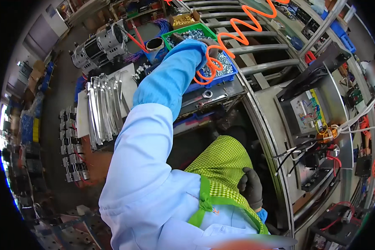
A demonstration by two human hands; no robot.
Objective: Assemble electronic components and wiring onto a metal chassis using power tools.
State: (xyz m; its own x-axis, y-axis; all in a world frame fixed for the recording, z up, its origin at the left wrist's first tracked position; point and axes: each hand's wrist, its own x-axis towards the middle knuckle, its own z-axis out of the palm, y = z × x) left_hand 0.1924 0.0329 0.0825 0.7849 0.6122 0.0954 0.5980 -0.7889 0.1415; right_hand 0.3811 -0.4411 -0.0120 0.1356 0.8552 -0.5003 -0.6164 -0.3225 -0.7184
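My left arm, in a light blue sleeve and blue oversleeve (164, 81), reaches up over the parts bins. My left hand (213, 49), in a dark grey glove, is over the blue bin (227, 78) of small metal fasteners, beside the green bin (198, 28). Its fingers are mostly hidden, so what they hold cannot be made out. An orange coiled air hose (236, 31) loops down past that wrist. A dark tool-like piece (177, 38) lies at the green bin's edge. Low beside my green checked apron (223, 162), my grey-gloved right hand (251, 187) hangs loosely curled and empty.
Wrenches (207, 94) lie on the bench below the bins. Metal strips (104, 106) are stacked at left, near motors (100, 43). A roller conveyor (271, 62) runs along the right, carrying an opened metal housing (335, 96) with wiring. A blurred person is at far right.
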